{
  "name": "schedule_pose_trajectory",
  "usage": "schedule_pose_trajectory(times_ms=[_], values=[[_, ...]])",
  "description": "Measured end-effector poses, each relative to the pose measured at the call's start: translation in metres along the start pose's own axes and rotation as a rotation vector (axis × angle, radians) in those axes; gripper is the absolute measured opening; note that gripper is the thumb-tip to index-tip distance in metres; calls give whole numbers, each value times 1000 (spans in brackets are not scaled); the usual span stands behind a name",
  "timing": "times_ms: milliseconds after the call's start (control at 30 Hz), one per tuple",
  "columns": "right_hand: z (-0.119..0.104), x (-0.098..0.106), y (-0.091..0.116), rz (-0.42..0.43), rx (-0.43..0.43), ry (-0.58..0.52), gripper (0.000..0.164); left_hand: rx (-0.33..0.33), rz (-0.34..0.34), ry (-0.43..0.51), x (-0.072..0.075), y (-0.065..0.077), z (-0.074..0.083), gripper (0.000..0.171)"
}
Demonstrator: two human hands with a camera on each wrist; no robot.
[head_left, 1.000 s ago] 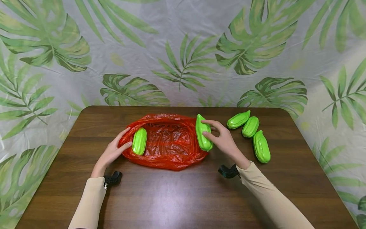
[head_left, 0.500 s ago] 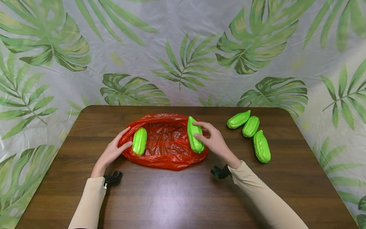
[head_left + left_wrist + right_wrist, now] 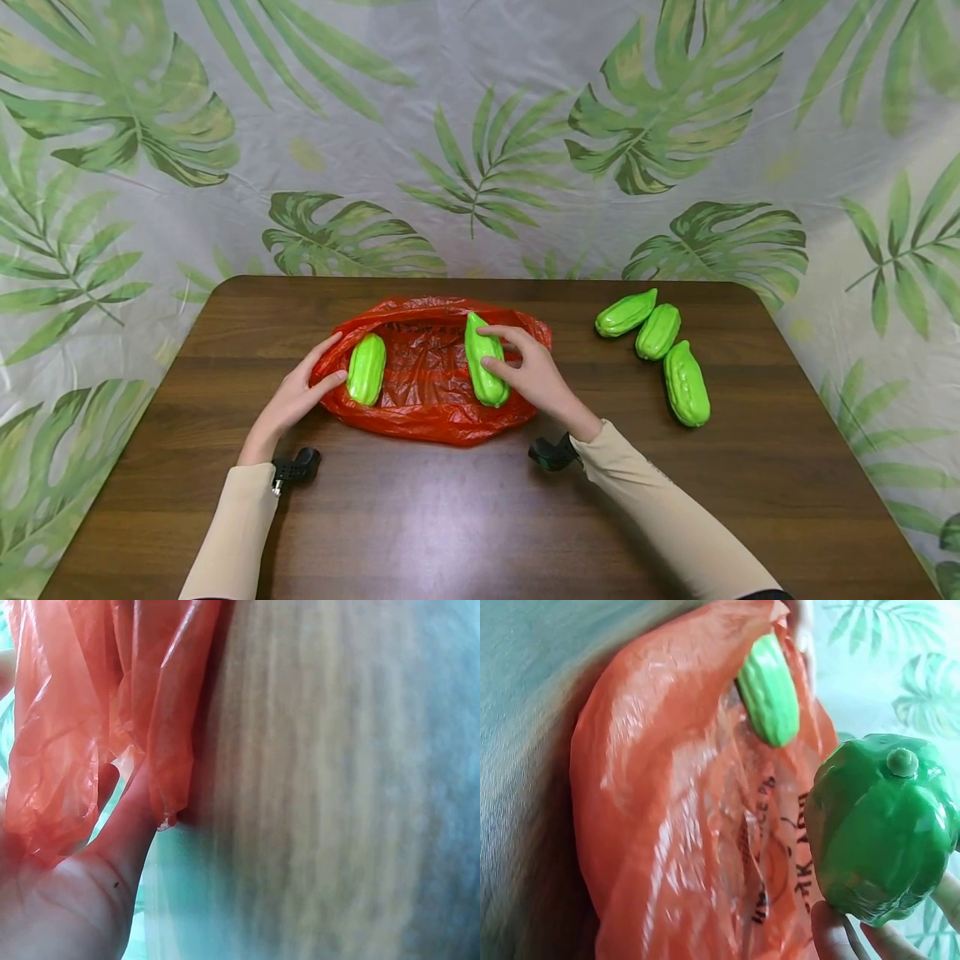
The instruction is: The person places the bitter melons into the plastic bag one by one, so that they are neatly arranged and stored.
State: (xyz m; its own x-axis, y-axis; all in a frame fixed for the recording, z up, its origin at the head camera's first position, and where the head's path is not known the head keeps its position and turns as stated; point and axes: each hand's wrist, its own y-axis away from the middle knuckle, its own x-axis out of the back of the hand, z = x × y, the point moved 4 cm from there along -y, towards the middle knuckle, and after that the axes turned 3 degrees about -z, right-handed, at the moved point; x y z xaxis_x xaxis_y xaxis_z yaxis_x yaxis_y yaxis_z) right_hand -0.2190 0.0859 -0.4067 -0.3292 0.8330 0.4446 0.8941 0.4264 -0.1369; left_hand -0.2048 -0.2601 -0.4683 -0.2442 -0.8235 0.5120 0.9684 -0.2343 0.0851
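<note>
A red plastic bag [image 3: 431, 425] lies on its base with its wide mouth facing up. My left hand [image 3: 292, 398] grips the bag's left edge, film between thumb and fingers in the left wrist view. Inside, near that hand, lies a glossy green ridged gourd [image 3: 367, 371]. My right hand [image 3: 540, 383] holds another green gourd [image 3: 483, 367] between thumb and fingers, over the right half of the bag's mouth, pointed end away from me. In the right wrist view the held gourd [image 3: 885, 832] shows its stubby stem end; dark lettering marks the bag's film.
Three more green gourds lie right of the bag: one at the back [image 3: 626, 314], one beside it [image 3: 658, 332], one nearer [image 3: 686, 385]. The brown wooden table [image 3: 450, 517] ends at a leaf-patterned cloth [image 3: 480, 167]. Each wrist wears a black camera mount [image 3: 297, 467].
My right hand has moved left with its gourd, from the bag's right edge to over its opening. The left hand and the other gourds have stayed in place.
</note>
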Motion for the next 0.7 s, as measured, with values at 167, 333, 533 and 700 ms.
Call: schedule_pose_trajectory(times_ms=[167, 333, 533, 700], values=[[0, -11, -3, -18, -13, -24, 40, 0, -1, 0, 0, 0, 0, 68], [1, -21, -6, -29, -18, -46, 41, -3, 1, -1, -1, 0, 1, 68], [2, -34, -10, -33, -24, -42, 40, -5, 5, -10, -1, 0, 1, 68], [3, -43, -13, -42, -24, -58, 42, -2, 6, -7, -1, 0, 1, 67]])
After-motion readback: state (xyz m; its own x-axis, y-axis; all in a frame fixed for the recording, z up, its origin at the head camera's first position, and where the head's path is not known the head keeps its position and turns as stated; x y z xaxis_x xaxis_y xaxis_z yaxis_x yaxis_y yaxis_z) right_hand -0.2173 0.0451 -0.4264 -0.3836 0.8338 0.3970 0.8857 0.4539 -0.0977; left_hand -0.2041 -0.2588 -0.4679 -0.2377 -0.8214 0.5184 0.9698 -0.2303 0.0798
